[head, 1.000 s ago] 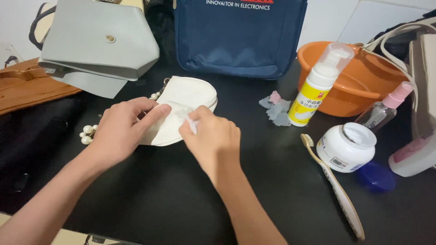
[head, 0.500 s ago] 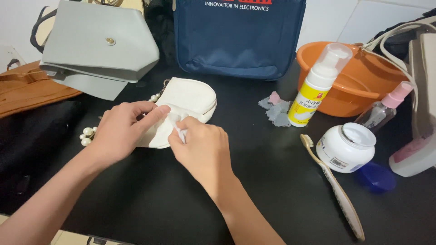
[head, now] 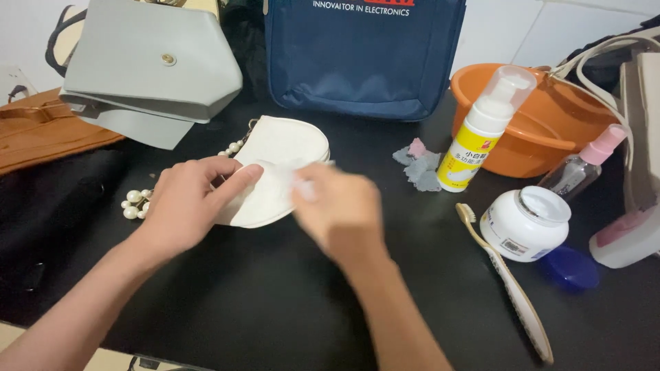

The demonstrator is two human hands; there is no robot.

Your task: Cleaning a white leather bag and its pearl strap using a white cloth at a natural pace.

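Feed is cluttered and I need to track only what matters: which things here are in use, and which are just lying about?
In use:
left hand pressing on the white purse
right hand, blurred, on the purse with a small white wipe

Lying about:
grey bag
blue bag
orange basin
foam bottle
white jar
brush

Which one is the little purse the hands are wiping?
Find the big navy blue bag at the back of the black table. Just in front of it lies a small white purse, pinned by the left hand beside the right hand. Only it has a pearl bead strap.
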